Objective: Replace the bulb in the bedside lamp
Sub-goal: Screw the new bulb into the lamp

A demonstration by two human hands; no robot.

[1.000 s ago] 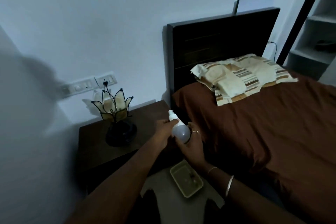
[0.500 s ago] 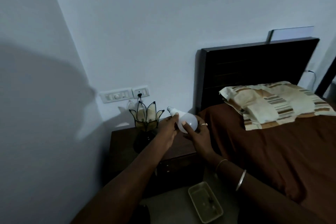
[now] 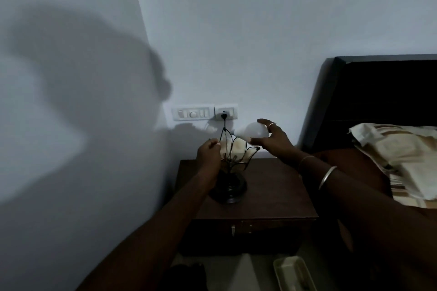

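A small bedside lamp [image 3: 230, 172] with a petal-shaped glass shade and a dark round base stands on the left of a dark wooden nightstand [image 3: 272, 191]. My right hand [image 3: 274, 138] holds a white bulb [image 3: 254, 132] just above the shade's right side, its narrow base pointing left toward the lamp. My left hand [image 3: 209, 151] is closed on the shade's left rim. The lamp's socket is hidden inside the shade.
A switch panel [image 3: 192, 113] and a socket [image 3: 225, 112] with the lamp's plug sit on the wall behind. A bed with a dark headboard [image 3: 378, 101] and a striped pillow [image 3: 397, 156] lies to the right. A pale tray [image 3: 293, 274] rests on the floor.
My left hand let go of the bulb and took hold of the lamp's shade. My right hand carried the bulb up over the lamp. The view swung left and nearer the nightstand.
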